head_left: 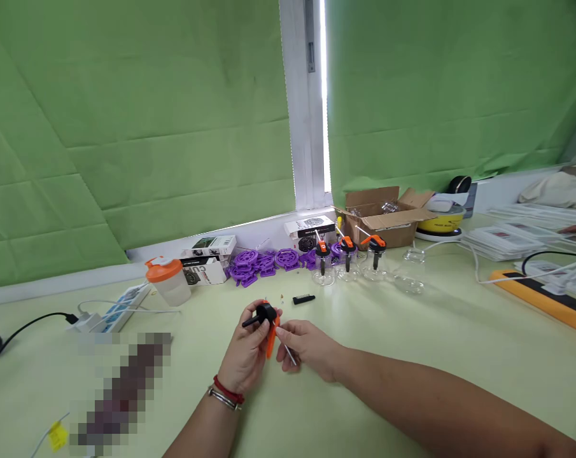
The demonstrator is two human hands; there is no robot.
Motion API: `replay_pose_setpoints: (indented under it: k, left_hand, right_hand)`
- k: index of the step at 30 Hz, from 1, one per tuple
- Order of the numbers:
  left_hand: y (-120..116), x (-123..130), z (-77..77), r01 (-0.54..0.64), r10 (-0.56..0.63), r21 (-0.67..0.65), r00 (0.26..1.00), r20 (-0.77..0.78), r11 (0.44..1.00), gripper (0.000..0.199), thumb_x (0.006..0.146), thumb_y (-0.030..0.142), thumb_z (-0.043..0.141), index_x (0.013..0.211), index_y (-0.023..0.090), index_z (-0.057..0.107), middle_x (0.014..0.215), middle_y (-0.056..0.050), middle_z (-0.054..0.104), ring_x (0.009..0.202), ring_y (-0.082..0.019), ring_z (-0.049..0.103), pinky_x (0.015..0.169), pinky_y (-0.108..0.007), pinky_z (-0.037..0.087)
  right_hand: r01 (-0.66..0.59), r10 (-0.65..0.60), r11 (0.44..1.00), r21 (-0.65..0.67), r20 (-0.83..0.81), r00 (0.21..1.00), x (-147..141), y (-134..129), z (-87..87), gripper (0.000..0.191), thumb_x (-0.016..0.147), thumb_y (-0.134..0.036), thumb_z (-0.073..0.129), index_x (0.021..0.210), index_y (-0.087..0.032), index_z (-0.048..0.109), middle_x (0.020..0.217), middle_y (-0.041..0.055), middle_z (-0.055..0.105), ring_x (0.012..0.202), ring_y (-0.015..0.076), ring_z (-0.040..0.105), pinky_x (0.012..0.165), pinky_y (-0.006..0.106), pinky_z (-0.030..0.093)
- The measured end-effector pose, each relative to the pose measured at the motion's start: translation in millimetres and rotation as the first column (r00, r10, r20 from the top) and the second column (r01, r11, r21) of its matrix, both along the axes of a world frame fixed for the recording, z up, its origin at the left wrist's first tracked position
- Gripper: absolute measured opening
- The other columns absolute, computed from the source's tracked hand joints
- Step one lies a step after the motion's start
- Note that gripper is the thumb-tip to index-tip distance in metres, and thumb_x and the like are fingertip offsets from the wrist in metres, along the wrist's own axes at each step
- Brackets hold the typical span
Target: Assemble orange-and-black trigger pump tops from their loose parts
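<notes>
Two hands [245, 361] [314, 346] angle inward, left fingers [259, 335] curled around a black-and-orange part [266, 312]

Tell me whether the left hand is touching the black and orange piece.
Touching. The head view shows the left hand gripping the black and orange piece, its thumb laid against the near side.

A dark patch [128, 388] was badly blurred.
From where I stood, the left hand [244, 353] hid part of a black-and-orange piece [267, 312], the right hand [311, 346] part of a thin rod [290, 355]; the specks [282, 296] beyond were too tiny to name.
</notes>
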State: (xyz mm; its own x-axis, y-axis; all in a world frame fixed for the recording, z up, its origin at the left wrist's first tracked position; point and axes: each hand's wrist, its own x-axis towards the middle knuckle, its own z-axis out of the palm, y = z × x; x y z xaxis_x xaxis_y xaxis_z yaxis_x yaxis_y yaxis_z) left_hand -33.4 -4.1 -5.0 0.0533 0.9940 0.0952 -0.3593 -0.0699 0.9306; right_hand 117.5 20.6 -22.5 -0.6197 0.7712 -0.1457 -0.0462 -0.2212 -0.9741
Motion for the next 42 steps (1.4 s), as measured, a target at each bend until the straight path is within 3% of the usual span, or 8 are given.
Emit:
replay_pose_setpoints:
  k: [7, 17, 20, 23, 27, 30, 35, 42]
  left_hand:
    - [-16.5, 14.8, 9.5, 0.105, -0.079, 0.048, 0.922, -0.380, 0.993, 0.053, 0.073, 0.025, 0.068, 0.121, 0.025, 0.045, 0.114, -0.006, 0.057, 0.105, -0.019, 0.053, 0.092, -0.032, 0.043]
    - [-10.8, 5.3, 16.1, 0.129, -0.145, -0.067, 0.900, -0.412, 0.989, 0.029, 0.076, 0.032, 0.061, 0.098, 0.013, 0.060, 0.068, -0.003, 0.061, 0.059, -0.012, 0.055, 0.052, -0.024, 0.044]
    - [-7.0, -7.6, 20.1, 0.016, -0.037, -0.066, 0.942, -0.334, 0.998, 0.025, 0.070, 0.027, 0.063, 0.091, 0.013, 0.058, 0.068, -0.003, 0.063, 0.055, -0.011, 0.055, 0.050, -0.023, 0.041]
    - [1.2, -30.6, 22.6, -0.245, 0.228, -0.067, 0.954, -0.196, 0.967, 0.024, 0.066, 0.029, 0.062, 0.084, 0.013, 0.056, 0.072, -0.004, 0.064, 0.054, -0.012, 0.056, 0.048, -0.023, 0.041]
    - [18.7, -62.9, 14.9, -0.636, 0.608, -0.096, 0.764, -0.214, 0.765, 0.028, 0.057, 0.029, 0.064, 0.077, 0.014, 0.052, 0.066, -0.003, 0.061, 0.055, -0.014, 0.059, 0.049, -0.024, 0.043]
    - [29.3, -77.7, 3.6, -0.736, 0.700, -0.061, 0.663, -0.267, 0.674, 0.041, 0.060, 0.031, 0.065, 0.094, 0.015, 0.049, 0.067, 0.001, 0.058, 0.056, -0.012, 0.059, 0.056, -0.026, 0.047]
    - [34.8, -90.7, -13.4, -0.781, 0.714, 0.050, 0.540, -0.445, 0.622, 0.051, 0.063, 0.045, 0.064, 0.105, 0.019, 0.051, 0.079, -0.001, 0.059, 0.064, -0.012, 0.057, 0.058, -0.025, 0.046]
    - [38.8, -109.5, -27.9, -0.796, 0.607, 0.145, 0.315, -0.730, 0.587, 0.058, 0.058, 0.056, 0.065, 0.099, 0.016, 0.056, 0.081, -0.006, 0.063, 0.065, -0.018, 0.057, 0.056, -0.029, 0.045]
  right_hand:
    - [0.098, -0.099, 0.994, 0.045, 0.016, 0.995, 24.5, 0.7, 3.4, 0.019, 0.069, -0.030, 0.064, 0.072, -0.017, 0.051, 0.052, -0.0067, 0.048, 0.040, 0.0045, 0.038, 0.042, 0.019, 0.028]
    - [0.048, -0.104, 0.956, 0.290, 0.180, 0.978, 35.4, 8.8, 10.2, 0.019, 0.070, -0.034, 0.063, 0.069, -0.016, 0.057, 0.056, -0.0045, 0.047, 0.051, 0.0073, 0.037, 0.049, 0.021, 0.028]
    - [0.131, -0.177, 0.956, 0.264, 0.159, 0.971, 38.8, 13.6, 8.8, 0.020, 0.072, -0.035, 0.061, 0.071, -0.017, 0.054, 0.058, -0.0051, 0.047, 0.051, 0.0071, 0.039, 0.050, 0.021, 0.031]
    - [0.195, -0.216, 0.955, 0.221, 0.075, 0.973, 41.5, 19.8, 8.0, 0.022, 0.076, -0.039, 0.057, 0.079, -0.017, 0.051, 0.072, -0.0009, 0.057, 0.061, 0.0099, 0.052, 0.057, 0.022, 0.040]
    - [0.151, -0.213, 0.939, 0.308, 0.178, 0.961, 32.1, 24.4, 1.2, 0.027, 0.083, -0.047, 0.046, 0.084, -0.019, 0.045, 0.071, -0.0005, 0.057, 0.054, 0.0109, 0.053, 0.048, 0.022, 0.038]
    - [0.012, -0.281, 0.830, 0.558, 0.399, 0.873, 7.0, 25.4, -2.9, 0.026, 0.083, -0.044, 0.049, 0.076, -0.019, 0.048, 0.065, -0.0011, 0.054, 0.053, 0.0103, 0.048, 0.047, 0.021, 0.033]
    - [-0.467, -0.428, 0.512, 0.721, 0.686, 0.588, -57.6, 36.5, 1.7, 0.024, 0.084, -0.039, 0.052, 0.077, -0.018, 0.062, 0.078, 0.0054, 0.064, 0.066, 0.0165, 0.059, 0.055, 0.025, 0.037]
    - [-0.490, -0.532, 0.420, 0.764, 0.645, 0.549, -112.8, 63.5, -5.4, 0.019, 0.082, -0.011, 0.048, 0.091, -0.012, 0.065, 0.094, 0.0134, 0.064, 0.092, 0.0235, 0.057, 0.074, 0.032, 0.044]
